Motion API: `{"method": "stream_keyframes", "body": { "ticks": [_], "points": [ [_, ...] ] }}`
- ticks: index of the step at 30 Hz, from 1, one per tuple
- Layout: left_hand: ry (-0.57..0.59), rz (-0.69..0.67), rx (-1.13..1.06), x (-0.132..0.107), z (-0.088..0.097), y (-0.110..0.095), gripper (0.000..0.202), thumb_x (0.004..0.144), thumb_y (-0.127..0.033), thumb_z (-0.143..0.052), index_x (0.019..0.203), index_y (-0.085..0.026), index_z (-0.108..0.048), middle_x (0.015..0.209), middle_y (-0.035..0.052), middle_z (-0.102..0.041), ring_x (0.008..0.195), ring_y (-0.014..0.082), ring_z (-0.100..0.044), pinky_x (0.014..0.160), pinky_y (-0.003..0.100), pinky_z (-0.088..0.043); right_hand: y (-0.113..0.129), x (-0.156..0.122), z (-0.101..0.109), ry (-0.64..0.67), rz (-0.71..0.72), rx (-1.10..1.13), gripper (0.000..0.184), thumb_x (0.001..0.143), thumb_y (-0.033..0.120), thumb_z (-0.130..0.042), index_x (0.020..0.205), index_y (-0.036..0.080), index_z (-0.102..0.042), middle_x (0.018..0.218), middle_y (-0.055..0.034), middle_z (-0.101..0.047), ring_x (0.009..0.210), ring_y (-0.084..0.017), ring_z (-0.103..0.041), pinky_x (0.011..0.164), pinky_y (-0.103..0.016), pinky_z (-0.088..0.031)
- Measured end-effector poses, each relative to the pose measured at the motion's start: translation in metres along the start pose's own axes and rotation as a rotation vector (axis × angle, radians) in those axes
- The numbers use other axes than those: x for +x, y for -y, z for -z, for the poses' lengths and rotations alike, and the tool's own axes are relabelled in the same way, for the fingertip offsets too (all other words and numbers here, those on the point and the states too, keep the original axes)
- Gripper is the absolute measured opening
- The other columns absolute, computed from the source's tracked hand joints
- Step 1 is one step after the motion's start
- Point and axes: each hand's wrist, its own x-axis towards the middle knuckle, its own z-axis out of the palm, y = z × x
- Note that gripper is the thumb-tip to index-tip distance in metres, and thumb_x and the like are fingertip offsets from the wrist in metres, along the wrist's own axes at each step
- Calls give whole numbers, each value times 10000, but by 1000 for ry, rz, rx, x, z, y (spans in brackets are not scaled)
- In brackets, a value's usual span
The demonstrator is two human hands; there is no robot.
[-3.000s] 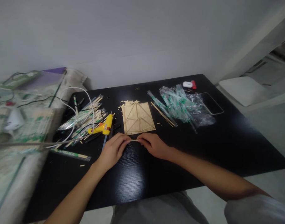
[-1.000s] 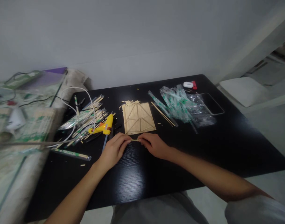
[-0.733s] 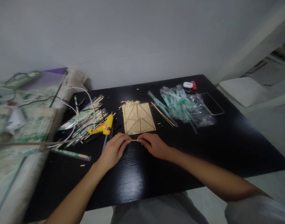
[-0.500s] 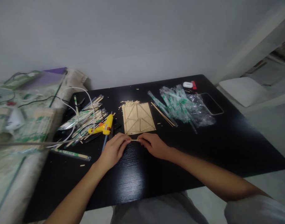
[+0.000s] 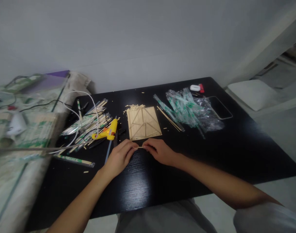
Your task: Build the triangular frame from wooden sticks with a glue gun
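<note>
Between my two hands a short wooden stick lies level, just in front of a square wooden panel. My left hand pinches its left end, and my right hand pinches the right end; the fingertips hide both ends. The wooden panel is made of sticks laid side by side, with raised strips in a branching pattern on top. Left of the panel, a yellow glue gun rests with its nozzle pointing away and a clear glue stick sticking out behind.
Wrapped chopsticks and loose sticks pile up at the left with a white cable. Short stick pieces lie behind the panel. Rightward are loose chopsticks, empty plastic wrappers, a phone and a white case.
My left hand has shifted slightly to the right, closer to my right hand, so less of the stick shows between them. The things on the table stay where they were.
</note>
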Motion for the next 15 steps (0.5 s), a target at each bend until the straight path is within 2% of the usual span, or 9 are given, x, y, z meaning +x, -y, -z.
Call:
{"method": "stream_keyframes", "body": {
  "ticks": [8,15],
  "points": [
    [-12,-3,-5,0,0,-2,146,992,-173,-542,1087,-199,-650,968,50,-677,894,157,-673,797,288,-570,-1,0,-1,-6,-46,64,167,1004,231,-540,957,165,-686,782,-11,-669,665,-130,-615,698,-246,-485],
    [-22,8,1,0,3,-1,141,994,-187,-544,1082,-199,-654,964,52,-678,894,160,-669,796,293,-565,1,0,0,-18,-47,70,163,990,259,-572,994,163,-702,813,-22,-696,701,-141,-638,721,-258,-490]
  ]
}}
